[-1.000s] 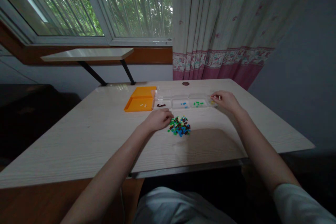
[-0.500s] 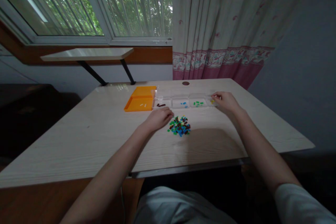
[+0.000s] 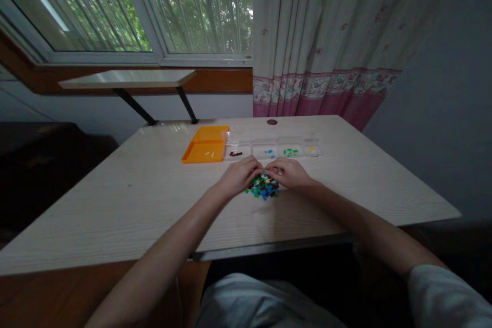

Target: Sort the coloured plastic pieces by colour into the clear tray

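A heap of small blue, green, brown, yellow and white plastic pieces (image 3: 263, 189) lies on the table in front of me. My left hand (image 3: 241, 174) is at the heap's upper left edge, fingers curled together. From the upper right, my right hand (image 3: 289, 171) reaches the heap with thumb and fingers pinched. The two sets of fingertips nearly meet over the pieces; anything held between them is too small to name. Behind the heap stands a row of clear boxes, holding brown pieces (image 3: 235, 154), blue pieces (image 3: 269, 154), green pieces (image 3: 290, 152) and yellow pieces (image 3: 311, 149).
An orange open case (image 3: 192, 155) with a few white pieces (image 3: 209, 154) adjoins the row's left end. The pale wooden table (image 3: 134, 205) has a dark round disc (image 3: 272, 122) near its back edge. A raised shelf (image 3: 130, 79) stands at the back left, by the window.
My right hand has moved left and nearer, from the yellow pieces' box to the heap. My left hand has shifted slightly right, onto the heap's edge.
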`<state>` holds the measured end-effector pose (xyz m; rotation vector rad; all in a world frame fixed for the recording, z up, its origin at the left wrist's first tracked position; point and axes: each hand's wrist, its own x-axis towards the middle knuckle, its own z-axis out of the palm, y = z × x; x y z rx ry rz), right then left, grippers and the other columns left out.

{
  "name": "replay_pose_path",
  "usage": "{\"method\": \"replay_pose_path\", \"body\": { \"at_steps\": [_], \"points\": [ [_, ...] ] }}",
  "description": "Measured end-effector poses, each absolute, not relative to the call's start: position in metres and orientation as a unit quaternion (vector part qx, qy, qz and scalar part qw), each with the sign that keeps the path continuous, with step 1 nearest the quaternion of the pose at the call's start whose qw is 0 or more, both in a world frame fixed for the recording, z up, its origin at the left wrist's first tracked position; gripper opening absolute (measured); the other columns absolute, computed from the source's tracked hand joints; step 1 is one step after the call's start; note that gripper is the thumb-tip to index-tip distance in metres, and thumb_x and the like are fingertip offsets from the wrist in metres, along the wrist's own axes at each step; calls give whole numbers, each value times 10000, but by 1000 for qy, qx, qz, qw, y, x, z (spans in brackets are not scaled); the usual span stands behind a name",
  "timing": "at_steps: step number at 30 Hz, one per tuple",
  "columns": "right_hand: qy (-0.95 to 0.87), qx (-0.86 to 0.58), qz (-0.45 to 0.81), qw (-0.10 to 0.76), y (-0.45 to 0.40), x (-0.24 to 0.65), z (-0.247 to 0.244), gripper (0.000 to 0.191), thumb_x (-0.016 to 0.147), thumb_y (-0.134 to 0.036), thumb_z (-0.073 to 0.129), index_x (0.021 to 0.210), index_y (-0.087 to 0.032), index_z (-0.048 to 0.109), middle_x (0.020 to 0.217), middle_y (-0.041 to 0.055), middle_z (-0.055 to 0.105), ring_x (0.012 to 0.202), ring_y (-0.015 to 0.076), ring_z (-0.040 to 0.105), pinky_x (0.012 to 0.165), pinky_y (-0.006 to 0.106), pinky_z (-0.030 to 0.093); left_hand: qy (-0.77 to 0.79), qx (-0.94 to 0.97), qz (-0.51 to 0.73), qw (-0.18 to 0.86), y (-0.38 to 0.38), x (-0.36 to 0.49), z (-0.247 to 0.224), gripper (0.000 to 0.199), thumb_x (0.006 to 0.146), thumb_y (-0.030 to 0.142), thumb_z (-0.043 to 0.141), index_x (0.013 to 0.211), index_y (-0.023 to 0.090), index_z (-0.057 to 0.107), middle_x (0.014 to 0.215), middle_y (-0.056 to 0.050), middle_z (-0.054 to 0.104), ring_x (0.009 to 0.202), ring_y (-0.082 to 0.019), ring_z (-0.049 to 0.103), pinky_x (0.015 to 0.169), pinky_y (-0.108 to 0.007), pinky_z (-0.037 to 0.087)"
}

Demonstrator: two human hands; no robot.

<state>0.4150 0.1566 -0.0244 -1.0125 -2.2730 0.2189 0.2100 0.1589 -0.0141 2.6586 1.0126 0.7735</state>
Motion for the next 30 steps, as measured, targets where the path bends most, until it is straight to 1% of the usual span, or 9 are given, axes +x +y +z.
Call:
{"method": "replay_pose_path", "body": {
  "at_steps": [6, 9, 11, 14, 17, 23, 30],
  "points": [
    [-870, -352, 73, 337, 157, 416, -25, 136, 802, -275, 569, 833, -179, 660, 703, 21, 614, 645, 113, 554, 616, 209, 410, 341, 895, 269, 105, 156, 212, -12, 180, 877, 278, 433, 878, 171, 578, 863, -45, 573, 808, -146, 544, 716, -260, 432],
    [-865, -350, 50, 356, 158, 420, -21, 141, 816, -266, 548, 835, -181, 659, 710, 25, 616, 640, 114, 550, 615, 216, 415, 352, 888, 280, 90, 157, 210, -8, 196, 877, 309, 435, 932, 179, 572, 875, -42, 581, 811, -145, 548, 719, -256, 428],
    [-852, -350, 30, 388, 159, 426, -17, 154, 833, -261, 525, 850, -184, 658, 730, 30, 625, 643, 113, 550, 621, 223, 420, 374, 885, 269, 62, 160, 206, -7, 213, 881, 320, 422, 945, 184, 572, 888, -43, 586, 806, -148, 552, 710, -258, 426],
    [-818, -343, -10, 461, 161, 437, -10, 160, 841, -262, 521, 863, -185, 659, 713, 29, 630, 613, 112, 540, 598, 230, 424, 405, 890, 211, 14, 167, 199, -10, 230, 881, 317, 404, 898, 188, 593, 887, -49, 586, 790, -161, 558, 667, -258, 427],
    [-791, -341, -45, 505, 163, 445, -5, 140, 835, -251, 537, 852, -192, 663, 693, 23, 635, 610, 118, 542, 586, 242, 428, 406, 899, 166, -5, 172, 195, -15, 217, 872, 289, 411, 883, 188, 603, 896, -56, 585, 805, -167, 563, 644, -249, 430],
    [-796, -317, -55, 513, 163, 444, -5, 116, 824, -228, 555, 853, -195, 663, 718, 27, 653, 620, 120, 556, 569, 242, 440, 390, 906, 164, -3, 173, 195, -18, 219, 871, 271, 406, 887, 181, 605, 899, -58, 588, 821, -156, 558, 674, -242, 428],
    [-803, -328, -74, 492, 167, 449, -4, 143, 831, -250, 540, 832, -199, 673, 726, 27, 661, 625, 119, 563, 589, 243, 441, 393, 907, 154, 0, 175, 194, -21, 226, 868, 279, 404, 884, 181, 607, 890, -56, 590, 835, -158, 555, 692, -244, 430]
  ]
}}
